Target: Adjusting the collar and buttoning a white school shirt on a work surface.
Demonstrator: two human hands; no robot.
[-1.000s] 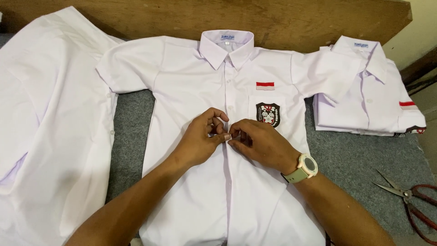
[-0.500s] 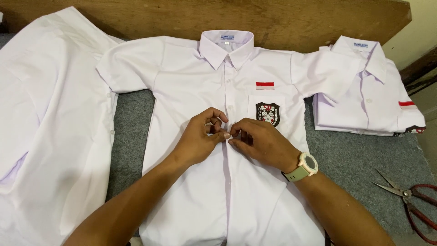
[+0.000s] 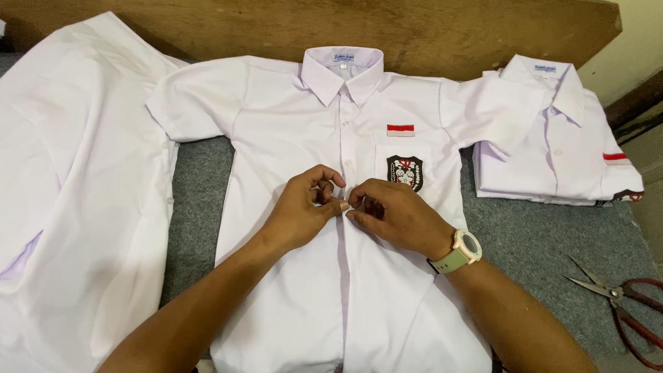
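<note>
1. The white school shirt (image 3: 290,207) lies flat and face up on the grey felt surface (image 3: 539,238).
2. The left hand (image 3: 300,211) and the right hand (image 3: 394,214) meet at its front placket, fingertips pinched narrow on the cloth.
3. Red-handled scissors (image 3: 621,307) lie to the right, well apart.

Showing smooth matt white cloth on shirt (image 3: 290,290), faintly creasing. Lying on rough grey felt-like surface (image 3: 200,186). Backing onto worn matt wood board (image 3: 442,34). Gleaming dull metal on scissors (image 3: 621,304) blades, glossy red plastic on handles. Wearing matt pale rubbery watch (image 3: 461,250) strap.
</note>
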